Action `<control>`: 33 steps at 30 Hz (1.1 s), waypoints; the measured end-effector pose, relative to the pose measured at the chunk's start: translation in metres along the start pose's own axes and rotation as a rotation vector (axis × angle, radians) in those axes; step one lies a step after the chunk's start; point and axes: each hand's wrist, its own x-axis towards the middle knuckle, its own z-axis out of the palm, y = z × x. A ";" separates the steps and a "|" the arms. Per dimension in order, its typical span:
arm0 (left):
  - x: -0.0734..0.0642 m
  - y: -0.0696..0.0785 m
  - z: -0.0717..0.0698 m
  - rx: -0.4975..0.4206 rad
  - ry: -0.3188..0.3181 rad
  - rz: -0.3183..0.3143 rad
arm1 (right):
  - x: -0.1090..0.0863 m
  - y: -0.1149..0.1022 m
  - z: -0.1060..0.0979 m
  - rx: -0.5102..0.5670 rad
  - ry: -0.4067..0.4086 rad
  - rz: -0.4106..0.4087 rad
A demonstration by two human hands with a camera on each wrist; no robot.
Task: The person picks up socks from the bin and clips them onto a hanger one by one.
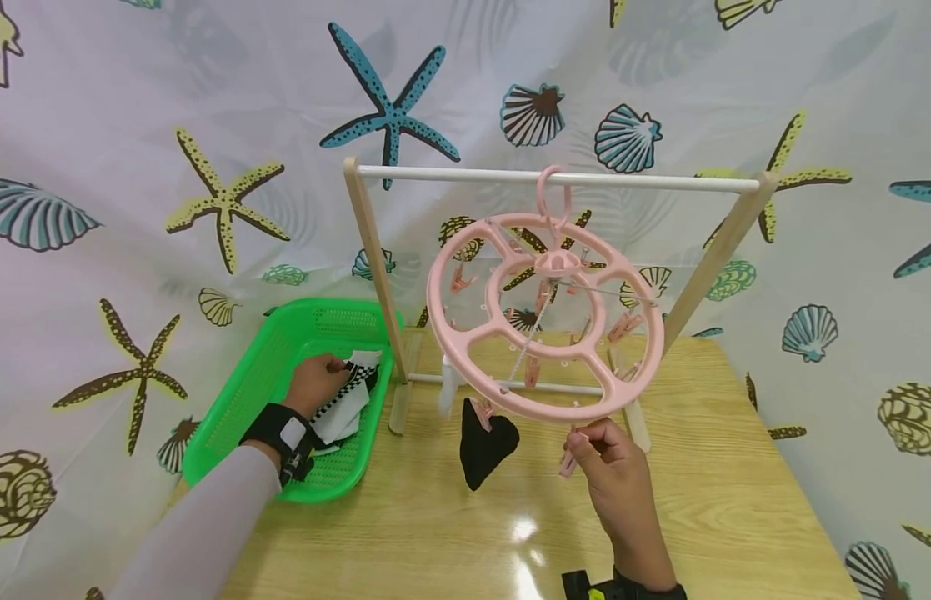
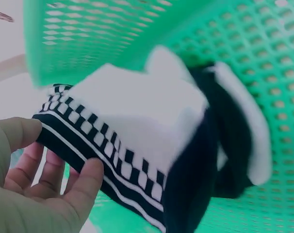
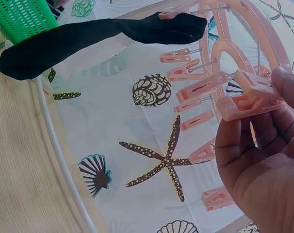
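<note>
Inside the green basket (image 1: 210, 417), the left hand (image 1: 315, 385) grips a checkered sock (image 2: 127, 102) by its striped cuff; I can't make out its far end. Beneath the pink hanger (image 1: 452, 342), the right hand (image 1: 618, 479) pinches a clothespin (image 3: 246, 104), partly hiding it, near a hanging black sock (image 1: 483, 450).

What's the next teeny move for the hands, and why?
I'd say the left hand should lift the checkered sock from the green basket toward the pink clip: it pinches the sock's cuff, the right hand holds that clip, and a black sock hangs from another clip.
</note>
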 end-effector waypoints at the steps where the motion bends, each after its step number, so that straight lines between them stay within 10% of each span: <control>1: -0.001 0.003 -0.001 -0.011 0.000 -0.001 | 0.000 0.000 0.000 0.000 0.002 0.002; 12: -0.043 0.047 -0.020 -0.186 0.079 0.036 | 0.001 0.000 0.005 0.050 0.005 -0.063; 21: -0.083 0.086 -0.025 -0.158 0.132 0.207 | -0.001 0.000 0.004 0.055 0.023 -0.044; 33: -0.146 0.119 0.001 -0.198 -0.089 0.406 | -0.002 0.005 0.003 0.053 -0.001 -0.014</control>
